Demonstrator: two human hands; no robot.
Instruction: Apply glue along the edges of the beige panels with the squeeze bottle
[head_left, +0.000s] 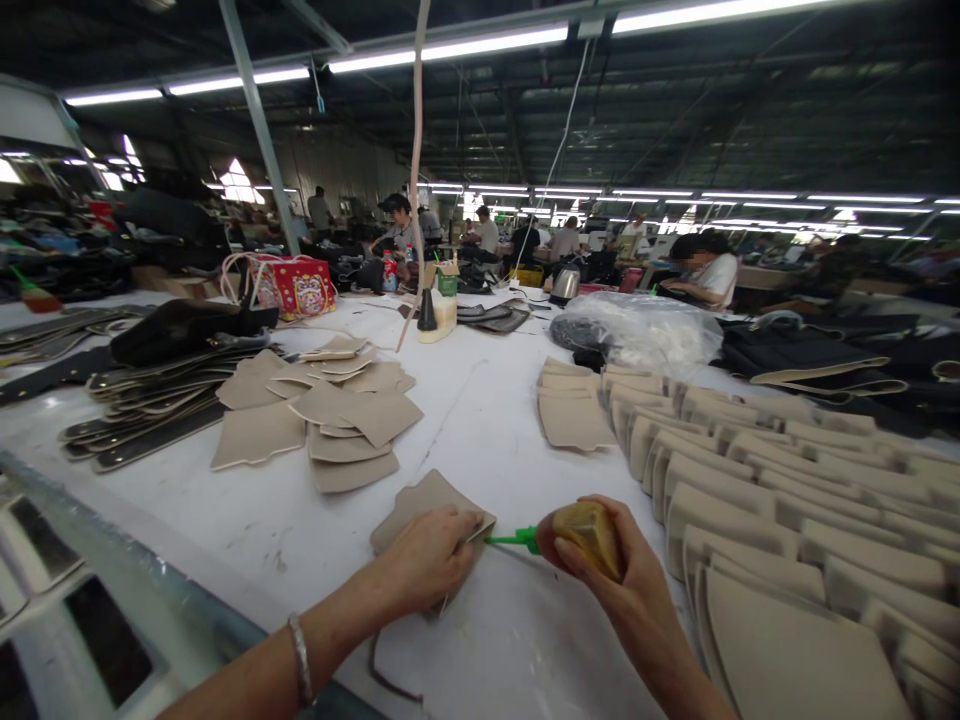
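Note:
My left hand (435, 555) is closed on a beige leather-like panel (420, 492) low in the middle of the view, its fingers near the right corner. Part of the panel is hidden under that hand. In my right hand (626, 560) lies a squeeze bottle (581, 535) with yellowish-brown contents, tilted on its side. Its thin green nozzle (517, 538) points left, and the tip is at the panel's right edge. Whether any liquid is coming out is too small to tell.
Loose beige panels (360, 410) lie in a pile ahead to the left, by stacked dark pieces (150, 410). Overlapping rows of beige panels (750, 510) fill the right of the white table (480, 400). A plastic bag (645, 330) and a kettle (565, 284) stand farther back. People work beyond.

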